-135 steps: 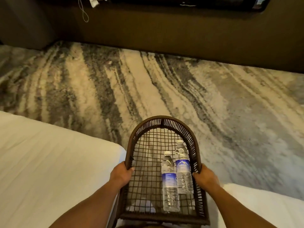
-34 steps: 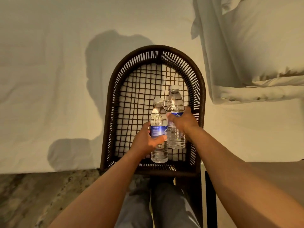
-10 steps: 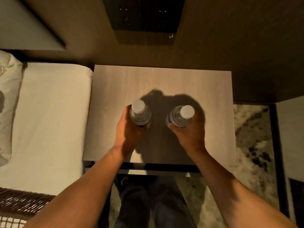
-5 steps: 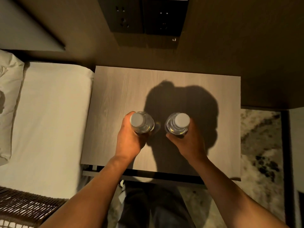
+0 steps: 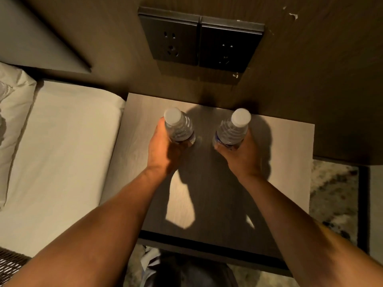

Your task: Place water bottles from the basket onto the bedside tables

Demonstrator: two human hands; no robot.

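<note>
Two clear water bottles with white caps stand upright over the light wooden bedside table. My left hand is wrapped around the left bottle, and my right hand grips the right bottle. Both bottles are near the back of the tabletop, a hand's width apart. Whether their bases touch the table is hidden by my hands. A corner of the dark woven basket shows at the bottom left, on the bed.
The bed with its white sheet lies left of the table, a pillow at the far left. Dark wall sockets sit on the wood panel behind the table. Patterned carpet shows to the right.
Both hands have carried the bottles farther back across the tabletop, toward the wall, and spread them a little wider apart. The view has closed in on the table.
</note>
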